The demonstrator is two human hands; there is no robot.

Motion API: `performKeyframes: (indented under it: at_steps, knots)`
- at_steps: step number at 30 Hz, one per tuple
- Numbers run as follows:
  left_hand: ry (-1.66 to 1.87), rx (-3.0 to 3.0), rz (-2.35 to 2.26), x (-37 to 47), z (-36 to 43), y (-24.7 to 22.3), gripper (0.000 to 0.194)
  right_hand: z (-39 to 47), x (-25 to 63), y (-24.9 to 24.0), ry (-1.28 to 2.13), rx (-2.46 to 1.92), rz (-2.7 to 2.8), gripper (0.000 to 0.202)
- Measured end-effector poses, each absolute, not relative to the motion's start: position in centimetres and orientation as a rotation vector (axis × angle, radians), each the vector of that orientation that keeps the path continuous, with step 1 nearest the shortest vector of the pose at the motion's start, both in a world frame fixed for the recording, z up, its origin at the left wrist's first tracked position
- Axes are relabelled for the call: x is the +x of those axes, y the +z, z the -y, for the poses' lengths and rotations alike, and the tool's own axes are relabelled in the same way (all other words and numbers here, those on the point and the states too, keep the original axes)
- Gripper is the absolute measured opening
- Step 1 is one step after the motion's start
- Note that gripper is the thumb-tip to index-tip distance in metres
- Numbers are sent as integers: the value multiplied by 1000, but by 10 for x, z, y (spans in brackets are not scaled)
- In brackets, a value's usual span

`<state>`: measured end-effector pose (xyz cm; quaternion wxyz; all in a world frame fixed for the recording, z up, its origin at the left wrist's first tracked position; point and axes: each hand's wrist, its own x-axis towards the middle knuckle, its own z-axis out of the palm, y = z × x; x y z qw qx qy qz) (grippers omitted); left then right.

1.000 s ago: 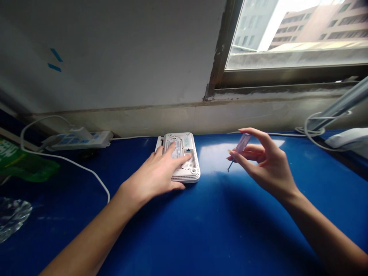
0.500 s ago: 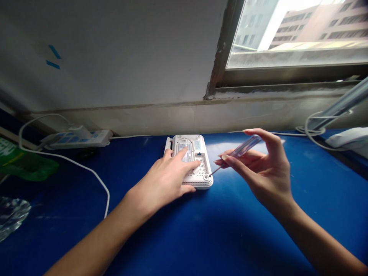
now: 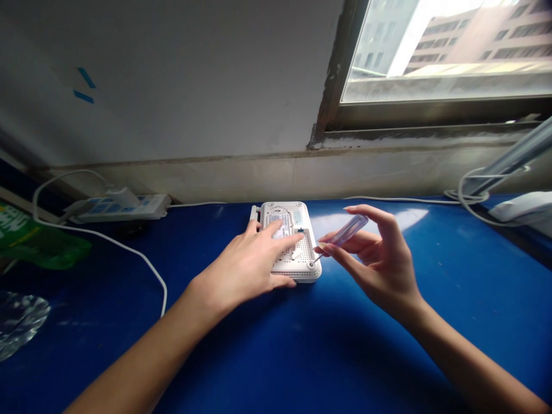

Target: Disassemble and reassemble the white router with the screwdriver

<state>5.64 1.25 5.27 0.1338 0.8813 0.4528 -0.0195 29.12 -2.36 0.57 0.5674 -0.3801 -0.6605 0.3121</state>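
A white router (image 3: pixel 307 247) lies underside up on the blue table, showing vent holes, a printed label and a round recess at each visible corner. My left hand (image 3: pixel 248 259) spreads over its left part and holds it, with the lowest digit along the near edge. In my right hand (image 3: pixel 379 253) is a screwdriver (image 3: pixel 350 230) with a see-through handle, held slanted between fingertips and thumb. Its thin shaft slopes down to the router's near right corner, at the round recess there. Whether the tip sits in a screw is too small to tell.
On the left stand a white power strip (image 3: pixel 150 208) with a plug and cable, a green bottle (image 3: pixel 47 244) and a clear plastic item (image 3: pixel 21 322). A metal pole (image 3: pixel 513 155) wrapped in white cable rises at the right. The wall and window border the table's back.
My right hand has moved left and slightly lower with the screwdriver, whose tip has shifted from the router's corner edge to the round recess. My left hand stays on the router.
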Motion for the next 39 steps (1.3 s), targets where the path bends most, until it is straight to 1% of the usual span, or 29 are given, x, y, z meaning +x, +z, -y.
performKeyframes:
  at_steps: [5, 8, 11, 16, 20, 26, 29, 32, 39]
  knots:
    - [-70, 2523, -1198, 38, -26, 54, 98, 26, 292, -3, 555, -853, 1829, 66]
    - [-100, 2477, -1184, 30, -35, 52, 103, 25, 292, -8, 476, -842, 1883, 74]
    - [-127, 2429, -1150, 28, -41, 47, 107, 23, 291, -8, 326, -870, 1899, 72]
    - [-35, 2428, -1156, 32, -42, 36, 111, 23, 290, 2, 94, -861, 1976, 70]
    - [-23, 2422, -1155, 35, -40, 35, 110, 26, 287, 9, 87, -888, 1979, 60]
    - [-16, 2424, -1146, 38, -36, 41, 108, 26, 286, 8, 182, -859, 1845, 56]
    - [-49, 2416, -1155, 41, -30, 45, 108, 24, 287, 11, 138, -876, 1846, 51]
    - [-70, 2398, -1187, 44, -26, 46, 109, 23, 289, 15, 94, -888, 1890, 50]
    - [-77, 2414, -1190, 45, -27, 45, 108, 25, 291, 18, 201, -814, 1831, 50]
